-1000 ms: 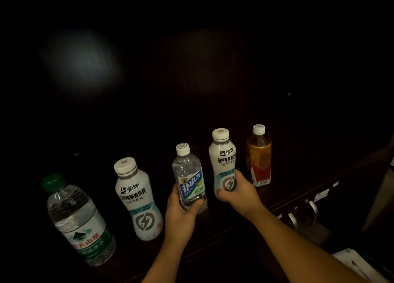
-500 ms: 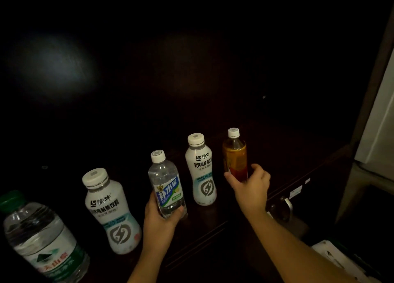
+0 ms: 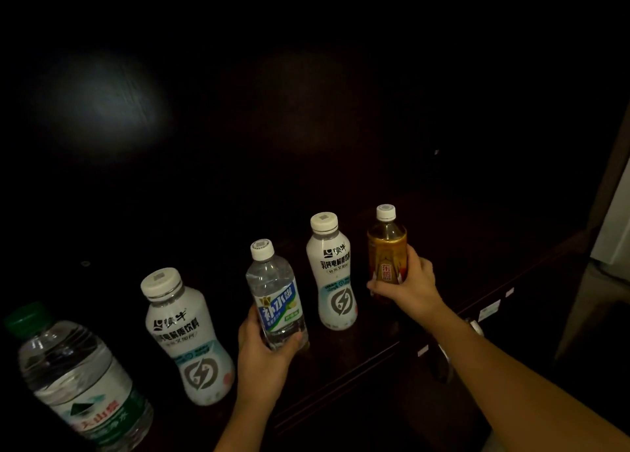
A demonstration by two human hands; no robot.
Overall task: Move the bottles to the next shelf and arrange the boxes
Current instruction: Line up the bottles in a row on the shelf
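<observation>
Several bottles stand in a row on a dark wooden shelf (image 3: 453, 247). My left hand (image 3: 264, 356) grips the base of a clear bottle with a blue and white label (image 3: 274, 291). My right hand (image 3: 410, 286) is wrapped around an amber tea bottle (image 3: 387, 247) at the right end of the row. Between them stands a white bottle with a lightning mark (image 3: 332, 274). A second white bottle (image 3: 187, 339) and a green-capped water bottle (image 3: 75, 380) stand further left. No boxes are visible.
The shelf's back panel is very dark, with two faint light patches. Below the shelf's front edge are drawer fronts with metal handles (image 3: 475, 327) and small white labels. A pale wall or door (image 3: 613, 220) stands at the right edge.
My right hand let go of the middle white bottle, moved right and closed around the amber tea bottle. My left hand kept its hold on the clear bottle.
</observation>
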